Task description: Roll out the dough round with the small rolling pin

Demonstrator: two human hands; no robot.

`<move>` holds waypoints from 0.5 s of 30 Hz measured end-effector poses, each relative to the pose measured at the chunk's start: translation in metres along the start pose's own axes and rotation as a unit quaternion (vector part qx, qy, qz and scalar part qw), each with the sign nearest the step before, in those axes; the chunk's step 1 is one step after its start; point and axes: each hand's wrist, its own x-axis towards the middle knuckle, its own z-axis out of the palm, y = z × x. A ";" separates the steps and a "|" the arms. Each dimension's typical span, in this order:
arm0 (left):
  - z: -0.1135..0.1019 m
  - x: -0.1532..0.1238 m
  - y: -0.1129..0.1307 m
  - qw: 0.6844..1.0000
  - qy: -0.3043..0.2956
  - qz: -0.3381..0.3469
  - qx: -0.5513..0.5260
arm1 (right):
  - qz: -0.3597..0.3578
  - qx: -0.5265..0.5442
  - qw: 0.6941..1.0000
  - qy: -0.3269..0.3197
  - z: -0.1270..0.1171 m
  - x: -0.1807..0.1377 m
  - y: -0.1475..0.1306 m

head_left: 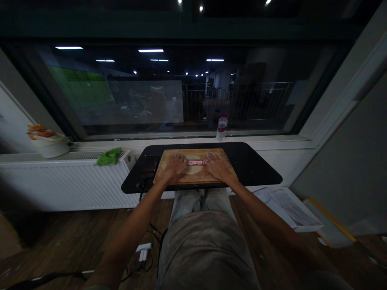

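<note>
A wooden board (pixel 225 155) lies on a small black table (pixel 256 161) in front of me. On the board sits a flat pale round of dough (pixel 193 169), and across it lies a small rod-like thing with a red and white label (pixel 195 162). My left hand (pixel 175 165) rests palm down on the rod's left end, fingers stretched flat. My right hand (pixel 218 166) rests the same way on its right end. Both hands press down on the rod over the dough.
A plastic water bottle (pixel 221 127) stands on the window sill behind the table. A green cloth (pixel 109 156) lies on the white radiator at the left, beside a pale bowl (pixel 50 144). Cables and a white charger (pixel 144 251) lie on the wooden floor. Papers (pixel 287 207) lie at the right.
</note>
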 end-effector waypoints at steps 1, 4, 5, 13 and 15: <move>0.000 -0.001 0.000 1.000 -0.006 0.004 0.000 | 0.005 0.004 1.000 0.003 0.000 -0.003 -0.001; 0.003 -0.002 -0.002 1.000 -0.020 0.003 0.003 | 0.009 0.013 1.000 0.014 -0.003 -0.014 -0.004; 0.003 -0.001 -0.002 1.000 -0.017 0.002 0.002 | 0.007 0.015 1.000 0.015 -0.004 -0.017 -0.005; 0.003 0.011 0.002 0.999 0.021 -0.031 -0.004 | -0.020 0.040 0.998 0.047 -0.009 -0.048 -0.023; 0.002 0.013 0.002 0.999 0.021 -0.022 -0.009 | -0.025 0.050 0.997 0.062 -0.008 -0.052 -0.026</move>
